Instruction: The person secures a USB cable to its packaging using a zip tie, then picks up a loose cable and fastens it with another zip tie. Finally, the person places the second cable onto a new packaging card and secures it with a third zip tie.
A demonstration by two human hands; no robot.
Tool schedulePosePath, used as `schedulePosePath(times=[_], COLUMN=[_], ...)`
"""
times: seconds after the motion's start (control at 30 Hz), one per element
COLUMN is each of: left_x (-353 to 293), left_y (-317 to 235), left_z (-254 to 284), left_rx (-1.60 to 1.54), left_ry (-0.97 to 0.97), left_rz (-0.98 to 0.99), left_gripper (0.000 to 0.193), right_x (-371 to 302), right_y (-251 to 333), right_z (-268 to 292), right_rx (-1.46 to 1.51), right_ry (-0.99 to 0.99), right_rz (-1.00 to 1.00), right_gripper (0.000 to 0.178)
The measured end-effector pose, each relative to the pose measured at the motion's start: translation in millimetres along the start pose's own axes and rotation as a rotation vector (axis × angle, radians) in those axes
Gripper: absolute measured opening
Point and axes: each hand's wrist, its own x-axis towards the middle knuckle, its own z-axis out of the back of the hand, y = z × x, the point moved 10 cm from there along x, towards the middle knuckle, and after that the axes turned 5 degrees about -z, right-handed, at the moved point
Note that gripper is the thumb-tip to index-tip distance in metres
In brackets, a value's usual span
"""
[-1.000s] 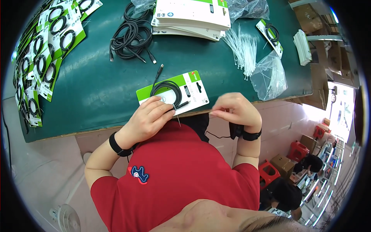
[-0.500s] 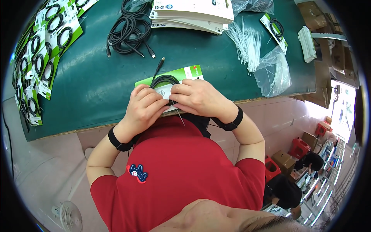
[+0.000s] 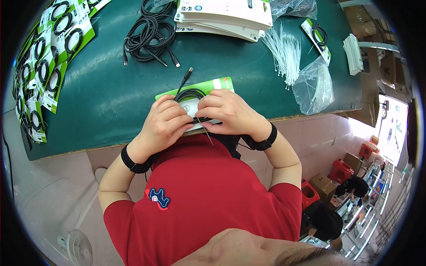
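A coiled black cable (image 3: 191, 93) lies on a green-and-white packaging card (image 3: 217, 84) at the table's near edge, with one plug pointing up and away. My left hand (image 3: 166, 119) is closed over the left side of coil and card, fingertips pinched at the coil's lower part. My right hand (image 3: 230, 111) is bent over the right side, its index finger and thumb around a thin white cable tie (image 3: 207, 134). The tie's tail hangs past the card's near edge toward my red shirt. My fingers hide where the tie meets the cable.
Carded cables (image 3: 53, 57) overlap at the left. Loose black cables (image 3: 151, 37) and a stack of cards (image 3: 222, 20) lie at the back. White cable ties (image 3: 284, 55), a clear plastic bag (image 3: 314, 86) and one carded cable (image 3: 316, 37) are at the right. People sit farther off, lower right.
My right thumb has moved slightly down, away from the index finger, so more of the tie shows between them. The left hand holds nearly the same place.
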Motion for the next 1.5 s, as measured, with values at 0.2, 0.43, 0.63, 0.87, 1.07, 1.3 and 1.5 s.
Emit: schedulePosePath(times=[0.2, 0.43, 0.63, 0.87, 1.07, 1.3, 1.5], left_x=[1, -5, -6, -12, -9, -5, -5], left_y=[6, 33, 31, 42, 40, 35, 34], left_z=[22, 20, 22, 19, 20, 19, 18], left_rx=[0.049, 0.035, 0.100, 0.001, 0.011, 0.068, 0.066], left_ry=[-0.200, -0.285, -0.266, -0.288, -0.293, -0.292, -0.289], left_rz=[0.124, 0.339, 0.265, 0.383, 0.369, 0.307, 0.290], left_gripper=[0.023, 0.028, 0.031, 0.028, 0.026, 0.022, 0.019], right_x=[-4, 10, 14, 21, 30, 25, 20], right_y=[-28, -12, -14, -23, -14, -5, -5], right_z=[21, 3, 2, 5, 0, 9, 2], right_rx=[0.198, -0.218, -0.214, -0.097, -0.088, -0.059, -0.169], right_ry=[-0.146, -0.189, -0.240, -0.240, -0.215, -0.317, -0.276], right_rz=[-0.441, -0.398, -0.338, -0.301, -0.189, -0.216, -0.277], right_gripper=[0.030, 0.030, 0.019, 0.010, 0.010, 0.017, 0.018])
